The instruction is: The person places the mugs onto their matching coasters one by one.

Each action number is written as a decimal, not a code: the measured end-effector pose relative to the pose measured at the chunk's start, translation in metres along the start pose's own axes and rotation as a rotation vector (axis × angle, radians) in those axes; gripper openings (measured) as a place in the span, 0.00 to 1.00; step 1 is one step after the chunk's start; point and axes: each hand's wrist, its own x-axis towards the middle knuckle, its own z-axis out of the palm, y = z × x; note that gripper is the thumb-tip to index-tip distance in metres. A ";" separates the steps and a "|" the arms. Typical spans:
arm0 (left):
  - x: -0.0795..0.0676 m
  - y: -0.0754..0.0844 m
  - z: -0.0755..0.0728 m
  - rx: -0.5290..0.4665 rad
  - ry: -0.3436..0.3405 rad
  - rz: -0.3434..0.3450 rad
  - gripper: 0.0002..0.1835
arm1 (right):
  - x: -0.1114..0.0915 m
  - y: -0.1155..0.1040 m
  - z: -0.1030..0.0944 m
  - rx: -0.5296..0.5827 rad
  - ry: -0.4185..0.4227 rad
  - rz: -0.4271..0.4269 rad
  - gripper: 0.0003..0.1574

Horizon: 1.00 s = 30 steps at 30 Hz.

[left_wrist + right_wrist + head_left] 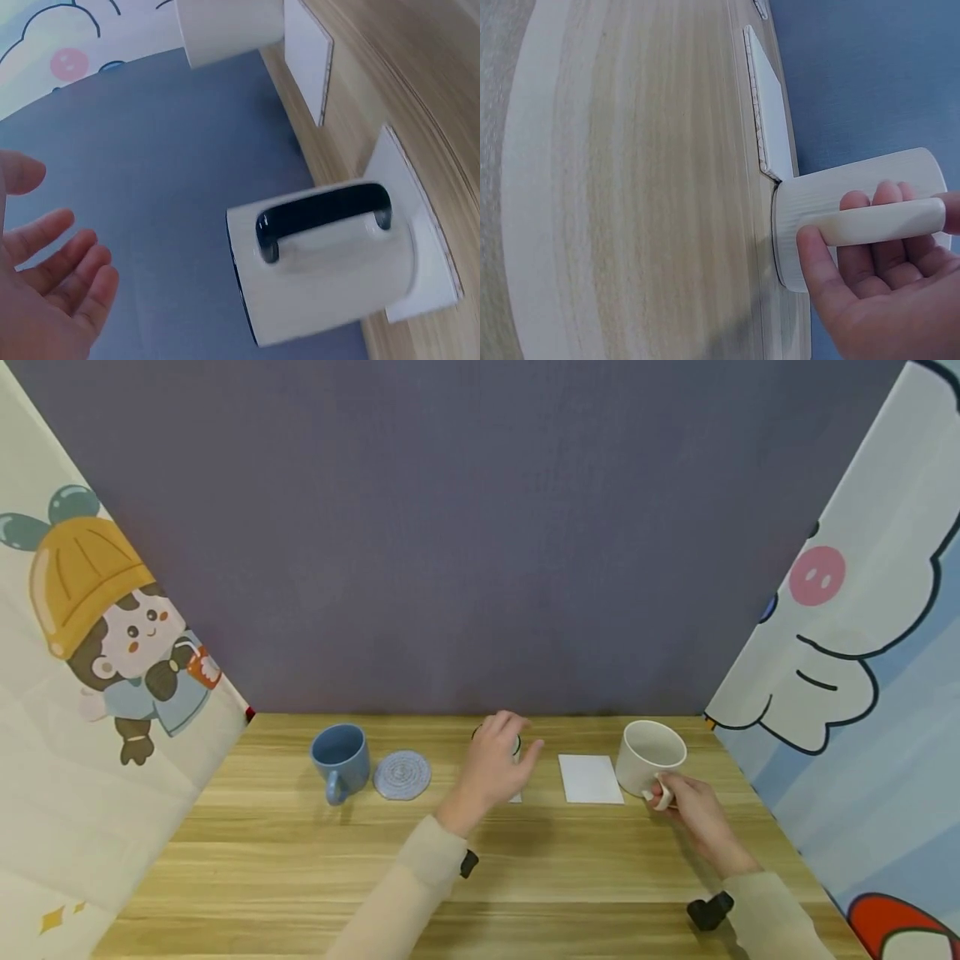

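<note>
Across the wooden tabletop (262, 860) we count three mugs and three coasters: a round blue coaster (402, 775) beside a blue mug (348, 772), a square white coaster (424, 259) under a dark-handled mug (330, 259), and a second square white coaster (591, 779) just left of a cream mug (640, 768). Our left hand (491, 760) hovers apart from the dark-handled mug, fingers loosely parted. At the right, our right hand (697, 814) grips the cream mug's handle (889, 223), fingers curled through it.

Blue mug (347, 767) lower left, ringed grey-blue coaster (402, 775), creamy mug (639, 772) lower right, white mug (322, 277) with black handle (324, 215), kinda streaky tan tabletop (577, 868).
</note>
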 end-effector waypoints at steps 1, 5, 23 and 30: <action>0.001 0.001 0.001 -0.015 0.006 0.017 0.16 | 0.000 -0.001 0.001 -0.002 -0.002 -0.004 0.25; 0.004 0.004 0.005 -0.051 0.036 0.060 0.14 | -0.002 -0.003 0.004 -0.006 -0.002 -0.012 0.25; 0.018 0.016 0.035 -0.206 -0.073 -0.133 0.20 | -0.009 -0.006 0.007 -0.008 0.020 -0.002 0.25; 0.023 0.023 0.043 -0.249 -0.074 -0.177 0.20 | -0.007 -0.005 0.009 0.024 0.027 0.009 0.23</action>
